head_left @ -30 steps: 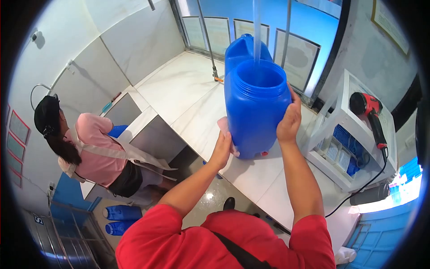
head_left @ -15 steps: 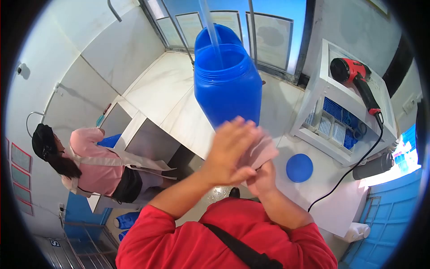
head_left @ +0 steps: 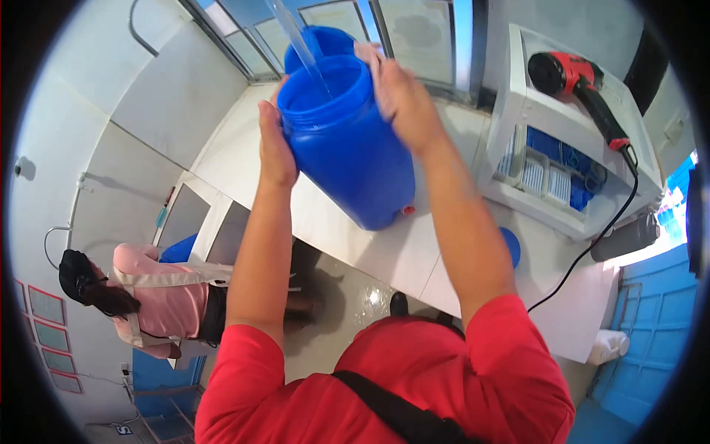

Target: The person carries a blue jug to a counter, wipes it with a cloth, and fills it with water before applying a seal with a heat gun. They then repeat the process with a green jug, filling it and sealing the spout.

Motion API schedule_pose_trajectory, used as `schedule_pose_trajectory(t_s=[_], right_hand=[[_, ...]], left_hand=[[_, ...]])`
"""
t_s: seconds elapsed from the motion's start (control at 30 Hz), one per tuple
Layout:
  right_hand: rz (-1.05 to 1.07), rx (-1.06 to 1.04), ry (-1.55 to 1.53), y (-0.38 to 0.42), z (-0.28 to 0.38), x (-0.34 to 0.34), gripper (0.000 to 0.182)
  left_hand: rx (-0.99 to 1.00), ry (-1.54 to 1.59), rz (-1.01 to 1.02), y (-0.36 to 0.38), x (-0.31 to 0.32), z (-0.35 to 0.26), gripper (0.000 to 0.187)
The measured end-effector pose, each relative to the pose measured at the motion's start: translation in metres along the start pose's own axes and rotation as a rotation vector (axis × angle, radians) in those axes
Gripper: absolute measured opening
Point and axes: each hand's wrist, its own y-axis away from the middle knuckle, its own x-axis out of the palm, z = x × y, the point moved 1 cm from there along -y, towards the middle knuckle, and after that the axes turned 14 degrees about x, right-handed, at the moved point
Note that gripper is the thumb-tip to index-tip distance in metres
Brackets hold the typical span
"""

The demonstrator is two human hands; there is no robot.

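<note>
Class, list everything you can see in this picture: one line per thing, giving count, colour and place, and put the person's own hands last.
jug: 1, blue, open-mouthed, on the counter between both hands
second jug: 1, blue, right behind the first
water stream: 1, clear, falling into the jug
cloth: 1, pink, under the right hand at the jug's rim
lid: 1, blue, on the counter, partly hidden by the right arm
counter: 1, white
shelf: 1, white, right of the jug
heat gun: 1, red and black, on the shelf
co-worker: 1, pink top, lower left
left hand: on the jug's side
right hand: at the jug's rim
</note>
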Motion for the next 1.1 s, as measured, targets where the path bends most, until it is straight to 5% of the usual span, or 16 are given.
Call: schedule_pose_trajectory(t_s=[0.03, 0.1, 0.17, 0.2, 0.27, 0.37, 0.4, 0.47, 0.67, 0.8, 0.87, 0.97, 1.07, 1.1], right_hand=[[-0.023, 0.462, -0.302, -0.007, -0.014, -0.014, 0.075], [-0.102, 0.354, -0.02, -0.004, -0.074, -0.033, 0.081], [-0.203, 0.524, 0.146, 0.014, -0.13, -0.049, 0.09], [-0.236, 0.818, 0.019, 0.035, -0.146, -0.054, 0.095], [-0.296, 1.04, -0.19, 0.079, -0.133, -0.045, 0.083], [-0.207, 1.133, -0.194, 0.118, -0.118, -0.027, 0.092], [-0.315, 0.664, -0.16, 0.115, -0.097, 0.0, 0.082], [-0.252, 0.226, -0.086, 0.097, -0.061, 0.002, 0.069], [0.19, 0.283, -0.235, -0.039, -0.025, -0.018, 0.06], [-0.126, 0.509, 0.047, -0.02, -0.123, -0.049, 0.059], [-0.263, 0.739, -0.139, 0.027, -0.174, -0.063, 0.061], [-0.403, 0.832, -0.296, 0.102, -0.144, -0.027, 0.064], [-0.406, 0.518, -0.024, 0.145, -0.151, 0.001, 0.06], [-0.515, 0.152, 0.451, 0.147, -0.143, 0.018, 0.05]], left_hand=[[-0.009, 0.025, -0.018, 0.001, 0.004, 0.0, 0.08], [-0.03, 0.049, -0.032, 0.003, 0.009, -0.005, 0.08], [-0.063, 0.039, -0.064, 0.002, 0.007, -0.007, 0.081], [-0.06, 0.039, -0.063, 0.002, 0.009, -0.008, 0.081], [-0.07, 0.051, -0.102, 0.003, 0.012, -0.008, 0.083], [-0.06, 0.074, -0.14, 0.005, 0.015, -0.009, 0.084], [-0.055, 0.076, -0.144, 0.005, 0.016, -0.009, 0.084], [-0.051, 0.085, -0.137, 0.006, 0.015, -0.01, 0.083], [-0.062, 0.061, -0.184, 0.005, 0.014, -0.01, 0.083], [-0.053, 0.061, -0.169, 0.003, 0.014, -0.009, 0.078], [-0.051, 0.074, -0.171, 0.003, 0.012, -0.005, 0.078], [-0.027, 0.046, -0.138, 0.004, 0.012, -0.005, 0.079], [-0.035, 0.07, -0.139, 0.003, 0.017, -0.008, 0.078], [-0.032, 0.06, -0.136, 0.003, 0.016, -0.009, 0.078]])
